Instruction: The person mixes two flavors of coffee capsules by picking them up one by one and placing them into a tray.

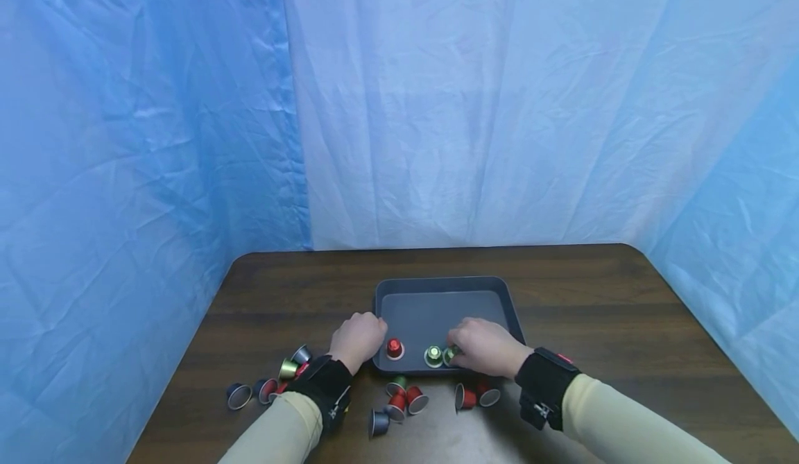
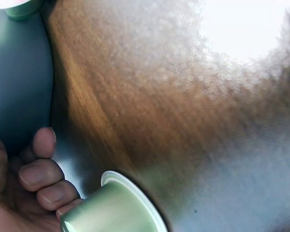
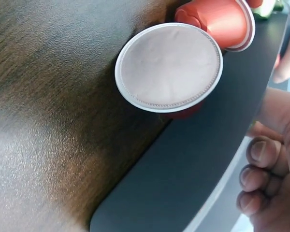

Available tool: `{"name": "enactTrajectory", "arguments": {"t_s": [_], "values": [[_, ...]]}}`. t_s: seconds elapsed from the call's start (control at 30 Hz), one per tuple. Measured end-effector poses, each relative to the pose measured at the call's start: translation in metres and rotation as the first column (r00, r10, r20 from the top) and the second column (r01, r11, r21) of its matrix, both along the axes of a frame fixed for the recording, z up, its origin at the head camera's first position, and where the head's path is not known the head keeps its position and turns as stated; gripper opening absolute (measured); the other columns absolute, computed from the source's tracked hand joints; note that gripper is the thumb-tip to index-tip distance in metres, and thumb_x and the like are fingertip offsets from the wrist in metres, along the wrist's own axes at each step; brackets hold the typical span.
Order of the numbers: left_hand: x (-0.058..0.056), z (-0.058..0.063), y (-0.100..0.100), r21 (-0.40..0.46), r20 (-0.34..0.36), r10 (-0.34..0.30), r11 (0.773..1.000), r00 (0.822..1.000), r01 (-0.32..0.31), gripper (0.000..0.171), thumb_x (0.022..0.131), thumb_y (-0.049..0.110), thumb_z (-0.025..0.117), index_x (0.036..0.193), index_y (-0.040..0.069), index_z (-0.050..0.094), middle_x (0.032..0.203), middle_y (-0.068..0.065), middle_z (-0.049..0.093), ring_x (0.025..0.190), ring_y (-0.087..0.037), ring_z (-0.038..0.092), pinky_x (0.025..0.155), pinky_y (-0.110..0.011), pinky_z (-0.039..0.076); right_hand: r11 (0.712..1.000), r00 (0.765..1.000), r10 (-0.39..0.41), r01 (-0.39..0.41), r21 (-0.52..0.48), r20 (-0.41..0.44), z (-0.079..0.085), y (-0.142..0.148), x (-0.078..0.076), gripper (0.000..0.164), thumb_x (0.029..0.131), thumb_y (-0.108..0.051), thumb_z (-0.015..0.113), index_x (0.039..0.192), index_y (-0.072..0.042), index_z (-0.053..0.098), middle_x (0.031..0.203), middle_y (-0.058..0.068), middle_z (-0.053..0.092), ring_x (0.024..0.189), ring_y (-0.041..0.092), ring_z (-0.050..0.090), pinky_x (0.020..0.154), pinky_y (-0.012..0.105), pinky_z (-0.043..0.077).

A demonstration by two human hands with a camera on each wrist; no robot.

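A dark grey tray (image 1: pixel 437 300) lies on the table, and my left hand (image 1: pixel 358 339) pinches its left rim with curled fingers. Inside the tray, a red coffee capsule (image 1: pixel 394 348) stands near that hand. Along the front of the tray, a green coffee capsule (image 1: pixel 433 356) stands beside a second green coffee capsule (image 1: pixel 450 355), which my right hand (image 1: pixel 485 347) pinches between thumb and fingers. The right hand partly covers this second capsule. In the left wrist view, a light green capsule (image 2: pixel 113 208) lies on its side close to the left hand's fingers.
Several capsules lie left, partly behind the left wrist, among them a dark blue one (image 1: pixel 238 396) and a silver-blue one (image 1: pixel 302 354). Before the tray are a green one (image 1: pixel 396 384), a blue one (image 1: pixel 378 423) and several red ones (image 1: pixel 416 399). Blue sheeting (image 1: pixel 499 103) surrounds the table (image 1: pixel 624 325).
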State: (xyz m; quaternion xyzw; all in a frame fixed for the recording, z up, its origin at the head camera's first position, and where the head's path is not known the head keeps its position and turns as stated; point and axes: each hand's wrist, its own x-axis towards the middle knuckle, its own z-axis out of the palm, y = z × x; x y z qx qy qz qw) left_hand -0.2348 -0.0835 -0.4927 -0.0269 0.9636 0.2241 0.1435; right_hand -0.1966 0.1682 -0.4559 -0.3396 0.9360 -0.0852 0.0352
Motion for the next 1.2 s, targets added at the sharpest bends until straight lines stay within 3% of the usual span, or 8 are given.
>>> {"name": "enactTrajectory", "arguments": {"t_s": [0.2, 0.43, 0.73, 0.93, 1.07, 1.2], "values": [[0.001, 0.002, 0.000, -0.003, 0.006, 0.007, 1.000, 1.000, -0.007, 0.038, 0.105, 0.035, 0.052, 0.092, 0.005, 0.071, 0.069, -0.008, 0.055, 0.061, -0.024, 0.055, 0.056, -0.034, 0.044, 1.000, 1.000, -0.014, 0.014, 0.010, 0.014, -0.003, -0.001, -0.002, 0.015, 0.084, -0.023, 0.085, 0.092, -0.014, 0.076, 0.082, -0.004, 0.070, 0.074, 0.008, 0.057, 0.069, 0.029, 0.051], [0.001, 0.001, 0.000, 0.006, -0.007, 0.001, 1.000, 1.000, -0.001, 0.037, 0.105, 0.035, 0.052, 0.089, 0.006, 0.071, 0.068, -0.008, 0.054, 0.060, -0.024, 0.055, 0.054, -0.033, 0.043, 0.999, 0.999, -0.028, 0.029, -0.015, 0.043, -0.004, 0.000, -0.003, 0.017, 0.084, -0.024, 0.085, 0.095, -0.013, 0.077, 0.085, -0.004, 0.072, 0.076, 0.008, 0.057, 0.071, 0.028, 0.052], [0.001, 0.001, 0.001, -0.005, 0.013, 0.013, 1.000, 1.000, -0.013, 0.038, 0.105, 0.035, 0.052, 0.089, 0.006, 0.070, 0.069, -0.008, 0.055, 0.061, -0.024, 0.056, 0.055, -0.033, 0.043, 0.997, 0.996, -0.043, 0.047, -0.053, 0.084, -0.001, 0.008, -0.005, 0.036, 0.086, -0.036, 0.082, 0.111, -0.011, 0.077, 0.104, 0.000, 0.076, 0.095, 0.013, 0.067, 0.084, 0.036, 0.056], [0.001, 0.001, 0.002, -0.007, 0.020, 0.015, 1.000, 1.000, -0.015, 0.036, 0.105, 0.033, 0.052, 0.090, 0.006, 0.069, 0.069, -0.009, 0.055, 0.060, -0.024, 0.056, 0.055, -0.033, 0.043, 0.990, 0.995, -0.076, 0.084, -0.110, 0.071, 0.011, 0.015, 0.003, 0.035, 0.093, -0.034, 0.076, 0.119, -0.011, 0.073, 0.112, 0.003, 0.074, 0.105, 0.019, 0.069, 0.089, 0.042, 0.057], [0.002, 0.001, 0.002, -0.006, 0.014, 0.012, 1.000, 1.000, -0.012, 0.036, 0.105, 0.033, 0.052, 0.088, 0.007, 0.069, 0.068, -0.009, 0.054, 0.060, -0.024, 0.055, 0.054, -0.033, 0.043, 0.981, 0.996, -0.077, 0.085, -0.173, 0.053, 0.020, 0.025, 0.011, 0.033, 0.095, -0.030, 0.073, 0.121, -0.011, 0.071, 0.098, -0.004, 0.071, 0.082, 0.008, 0.064, 0.072, 0.030, 0.055], [0.002, 0.001, 0.002, -0.008, 0.005, 0.004, 1.000, 1.000, -0.004, 0.036, 0.105, 0.033, 0.052, 0.087, 0.007, 0.068, 0.068, -0.008, 0.054, 0.059, -0.024, 0.055, 0.054, -0.032, 0.043, 0.973, 0.995, -0.085, 0.094, -0.209, 0.053, 0.025, 0.037, 0.021, 0.031, 0.095, -0.028, 0.074, 0.121, -0.012, 0.071, 0.079, -0.013, 0.057, 0.063, -0.001, 0.046, 0.055, 0.022, 0.040]]}}
